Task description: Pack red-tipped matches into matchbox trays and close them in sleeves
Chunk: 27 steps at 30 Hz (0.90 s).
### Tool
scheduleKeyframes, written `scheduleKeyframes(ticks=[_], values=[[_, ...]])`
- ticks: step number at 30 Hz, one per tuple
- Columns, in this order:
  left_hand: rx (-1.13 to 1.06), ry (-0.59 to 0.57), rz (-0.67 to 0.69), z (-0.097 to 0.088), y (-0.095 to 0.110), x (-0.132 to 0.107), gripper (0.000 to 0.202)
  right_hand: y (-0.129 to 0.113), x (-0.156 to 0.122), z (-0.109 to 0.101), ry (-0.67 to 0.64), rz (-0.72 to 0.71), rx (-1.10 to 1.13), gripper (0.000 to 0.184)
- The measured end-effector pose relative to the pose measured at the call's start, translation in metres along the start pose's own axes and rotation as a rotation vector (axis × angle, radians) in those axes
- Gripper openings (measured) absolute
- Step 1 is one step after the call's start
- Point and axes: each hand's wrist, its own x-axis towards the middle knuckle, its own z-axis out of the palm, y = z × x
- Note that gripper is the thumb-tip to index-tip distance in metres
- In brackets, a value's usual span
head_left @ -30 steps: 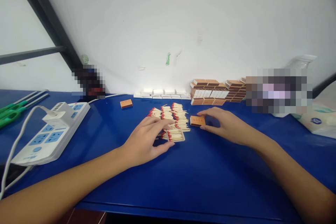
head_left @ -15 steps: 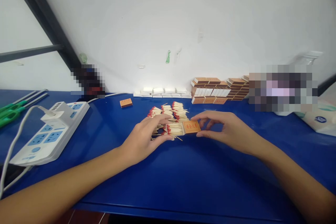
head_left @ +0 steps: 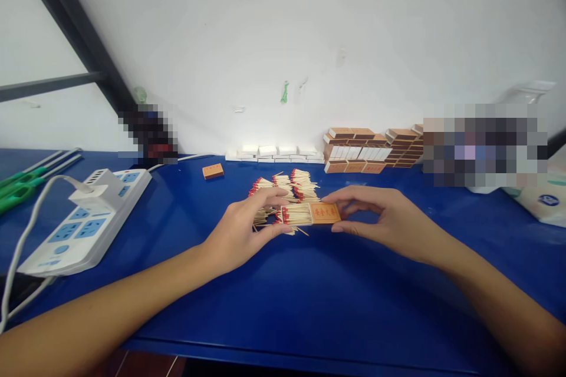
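My left hand (head_left: 243, 228) pinches the left end of a matchbox tray (head_left: 295, 214) filled with red-tipped matches. My right hand (head_left: 384, 218) pinches an orange matchbox sleeve (head_left: 325, 212) whose left end meets the tray's right end. Both are held just above the blue table (head_left: 283, 288). Behind them lies a pile of loose matches (head_left: 287, 187).
A lone orange matchbox (head_left: 213, 171) lies at the back. White trays (head_left: 276, 153) line the wall, with stacked matchboxes (head_left: 371, 150) to their right. A white power strip (head_left: 84, 218) with a plugged cable sits left, green-handled tools (head_left: 22, 179) beyond it. A white packet (head_left: 537, 200) lies far right.
My right hand picked the sleeve off the table and brought it left to the tray's end. My left hand lifted the filled tray slightly. The camera tilted a little.
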Motion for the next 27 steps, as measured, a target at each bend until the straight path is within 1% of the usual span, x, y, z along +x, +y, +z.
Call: scheduleKeyframes(ticks=[4, 8, 11, 15, 19, 22, 24, 26, 27], values=[[-0.005, 0.003, 0.012, -0.001, 0.0, 0.001, 0.052, -0.004, -0.001, 0.001, 0.016, -0.042, -0.022, 0.043], [-0.065, -0.04, 0.04, -0.001, 0.0, 0.001, 0.054, -0.009, -0.002, 0.004, 0.007, -0.064, -0.041, 0.041], [-0.144, -0.049, 0.046, 0.0, 0.002, 0.001, 0.06, -0.015, -0.004, 0.009, 0.003, -0.047, 0.001, 0.042], [-0.239, -0.032, 0.062, 0.002, 0.003, 0.0, 0.067, -0.022, -0.006, 0.02, -0.046, -0.023, 0.101, 0.041], [-0.28, -0.085, 0.097, 0.004, 0.001, -0.003, 0.081, -0.026, -0.007, 0.031, -0.117, -0.049, 0.184, 0.04], [-0.245, -0.106, 0.134, 0.008, 0.001, -0.005, 0.079, -0.024, -0.006, 0.034, -0.154, -0.057, 0.187, 0.04], [-0.17, -0.092, 0.161, 0.007, 0.003, -0.004, 0.071, -0.02, -0.006, 0.033, -0.128, -0.077, 0.133, 0.043], [-0.045, -0.054, 0.188, 0.001, 0.003, 0.001, 0.061, -0.016, -0.006, 0.031, -0.076, -0.124, 0.032, 0.05], [0.035, -0.026, 0.19, -0.006, 0.001, 0.006, 0.057, -0.014, -0.006, 0.03, -0.047, -0.152, -0.028, 0.052]])
